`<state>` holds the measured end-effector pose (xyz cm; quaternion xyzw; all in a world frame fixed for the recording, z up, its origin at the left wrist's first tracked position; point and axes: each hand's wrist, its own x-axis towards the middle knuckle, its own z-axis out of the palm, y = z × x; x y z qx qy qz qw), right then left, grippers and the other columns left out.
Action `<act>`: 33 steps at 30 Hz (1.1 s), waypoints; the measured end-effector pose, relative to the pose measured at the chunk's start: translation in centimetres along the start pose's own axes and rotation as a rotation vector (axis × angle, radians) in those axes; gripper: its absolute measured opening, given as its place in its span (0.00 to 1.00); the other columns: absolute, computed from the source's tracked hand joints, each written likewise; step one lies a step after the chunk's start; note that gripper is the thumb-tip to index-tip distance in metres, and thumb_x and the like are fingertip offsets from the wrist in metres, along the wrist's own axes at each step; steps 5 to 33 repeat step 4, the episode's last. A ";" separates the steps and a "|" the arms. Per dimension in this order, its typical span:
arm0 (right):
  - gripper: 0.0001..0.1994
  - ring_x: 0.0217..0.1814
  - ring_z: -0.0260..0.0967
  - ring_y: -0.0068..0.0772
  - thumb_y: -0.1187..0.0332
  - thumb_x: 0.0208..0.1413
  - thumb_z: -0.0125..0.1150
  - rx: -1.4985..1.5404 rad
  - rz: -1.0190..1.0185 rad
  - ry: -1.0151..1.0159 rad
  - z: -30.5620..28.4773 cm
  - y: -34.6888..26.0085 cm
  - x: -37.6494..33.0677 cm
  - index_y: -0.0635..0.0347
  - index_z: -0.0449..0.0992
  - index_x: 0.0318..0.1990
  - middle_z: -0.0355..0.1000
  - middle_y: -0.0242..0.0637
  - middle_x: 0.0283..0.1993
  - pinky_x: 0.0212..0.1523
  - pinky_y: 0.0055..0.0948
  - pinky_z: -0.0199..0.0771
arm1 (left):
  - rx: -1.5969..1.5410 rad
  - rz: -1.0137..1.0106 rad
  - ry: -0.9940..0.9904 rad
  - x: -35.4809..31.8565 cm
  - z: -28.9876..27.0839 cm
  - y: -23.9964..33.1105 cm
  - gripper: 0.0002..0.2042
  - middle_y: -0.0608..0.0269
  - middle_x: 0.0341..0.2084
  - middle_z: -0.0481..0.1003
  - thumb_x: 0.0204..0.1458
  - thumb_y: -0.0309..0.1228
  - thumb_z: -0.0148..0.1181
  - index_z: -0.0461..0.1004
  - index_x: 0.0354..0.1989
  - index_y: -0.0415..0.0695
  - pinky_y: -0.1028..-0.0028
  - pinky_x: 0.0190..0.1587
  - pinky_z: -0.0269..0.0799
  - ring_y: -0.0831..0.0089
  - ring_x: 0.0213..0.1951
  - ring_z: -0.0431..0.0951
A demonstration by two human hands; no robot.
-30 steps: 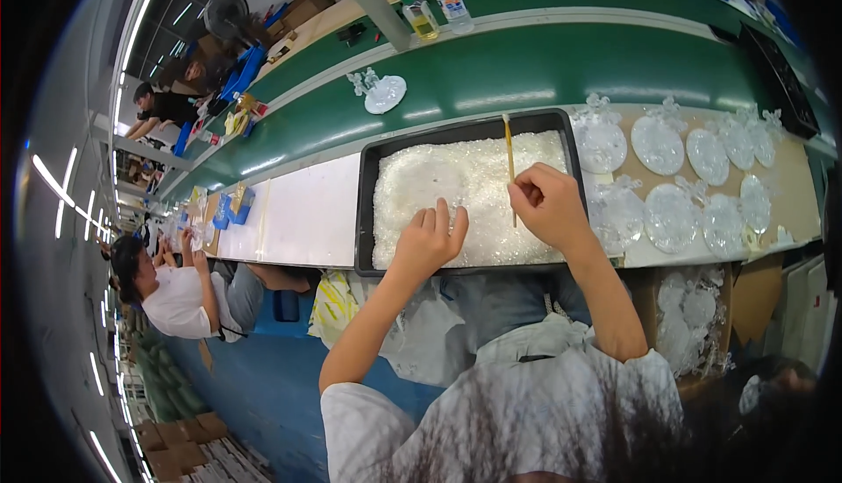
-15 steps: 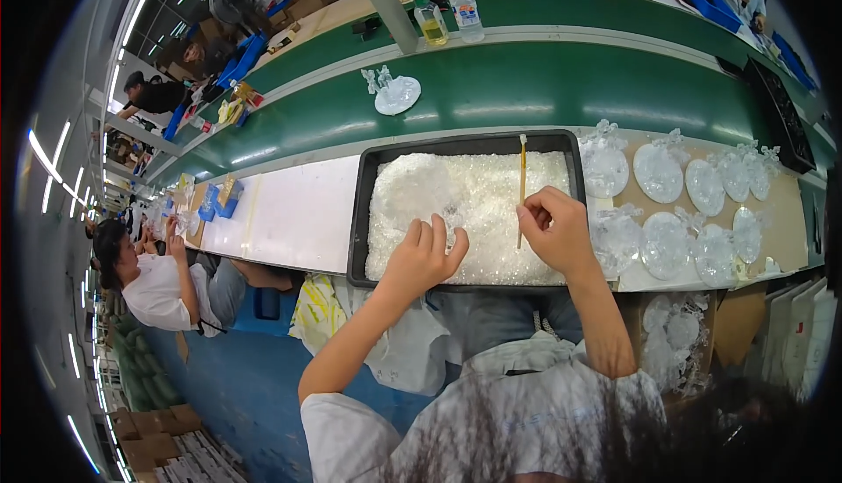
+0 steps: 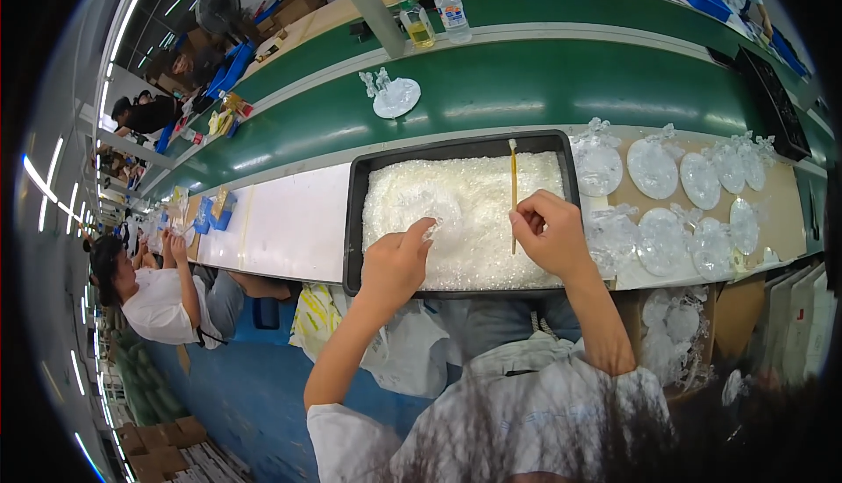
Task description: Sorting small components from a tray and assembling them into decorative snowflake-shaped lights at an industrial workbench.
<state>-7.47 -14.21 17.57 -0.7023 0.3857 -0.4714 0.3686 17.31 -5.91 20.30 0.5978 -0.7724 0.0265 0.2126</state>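
A black tray (image 3: pixel 355 211) in front of me holds a bed of glittering clear-white granules (image 3: pixel 474 268). My right hand (image 3: pixel 553 233) pinches a thin yellow-handled brush (image 3: pixel 514 176) over the right part of the bed, its pale tip pointing to the far rim. Over the left part is my left hand (image 3: pixel 396 262), its fingers curled and its index finger and thumb close together at the granules. Beside those fingertips lies a faint, clear roundish shape (image 3: pixel 441 209) that blends into the granules. Whether the left fingers grip it is hard to see.
Several clear disc-shaped ornaments (image 3: pixel 653 167) with figures on them lie on cardboard to the right. Another clear ornament (image 3: pixel 396 97) stands on the green surface beyond the tray. Two bottles (image 3: pixel 417 18) stand farther back. A person (image 3: pixel 162 286) sits at my left.
My left hand has drawn back toward me and its fingers have curled in. The large round clear shape by it no longer shows plainly. The right hand keeps the brush, nearly still.
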 end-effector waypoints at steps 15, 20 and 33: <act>0.05 0.21 0.68 0.22 0.76 0.51 0.65 -0.011 -0.020 -0.019 -0.1 0.2 -0.1 0.66 0.76 0.28 0.72 0.35 0.26 0.24 0.21 0.68 | 0.099 -0.160 -0.187 1.7 -1.9 0.1 0.18 0.54 0.23 0.78 0.50 0.28 0.65 0.73 0.51 0.48 0.63 0.30 0.74 0.56 0.27 0.80; 0.05 0.21 0.68 0.22 0.76 0.51 0.65 -0.011 -0.020 -0.019 -0.1 0.2 -0.1 0.66 0.76 0.28 0.72 0.35 0.26 0.24 0.21 0.68 | 0.099 -0.160 -0.187 1.7 -1.9 0.1 0.18 0.54 0.23 0.78 0.50 0.28 0.65 0.73 0.51 0.48 0.63 0.30 0.74 0.56 0.27 0.80; 0.05 0.21 0.68 0.22 0.76 0.51 0.65 -0.011 -0.020 -0.019 -0.1 0.2 -0.1 0.66 0.76 0.28 0.72 0.35 0.26 0.24 0.21 0.68 | 0.099 -0.160 -0.187 1.7 -1.9 0.1 0.18 0.54 0.23 0.78 0.50 0.28 0.65 0.73 0.51 0.48 0.63 0.30 0.74 0.56 0.27 0.80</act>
